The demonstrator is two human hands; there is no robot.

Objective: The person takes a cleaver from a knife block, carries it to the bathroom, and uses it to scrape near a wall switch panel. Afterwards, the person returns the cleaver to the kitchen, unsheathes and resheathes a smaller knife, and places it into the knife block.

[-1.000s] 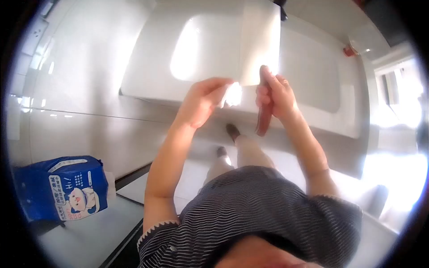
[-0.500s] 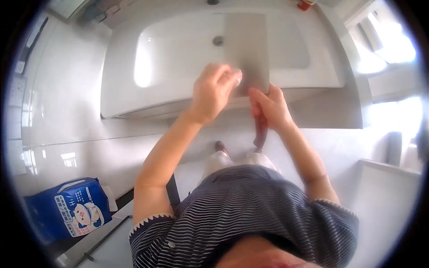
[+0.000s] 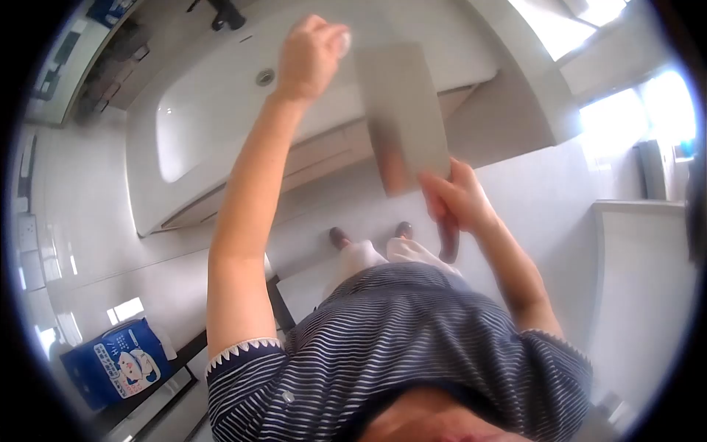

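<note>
My right hand is wrapped round the dark brown handle of a cleaver. The cleaver's broad rectangular blade points away from me, over the front edge of a white sink. Blurry reflections show on the blade. Above the sink basin, to the left of the blade and apart from it, is my left hand, its fingers closed. Something small and whitish shows at those fingertips, too blurred to name.
A dark faucet stands behind the sink, and a round drain lies in its basin. At lower left sits a blue tissue pack with a cartoon animal. A white-topped surface is at right, below bright windows.
My left hand has moved away from the blade, up and to the left. The cleaver has come closer to me and tilted slightly, still in my right hand. The view has turned.
</note>
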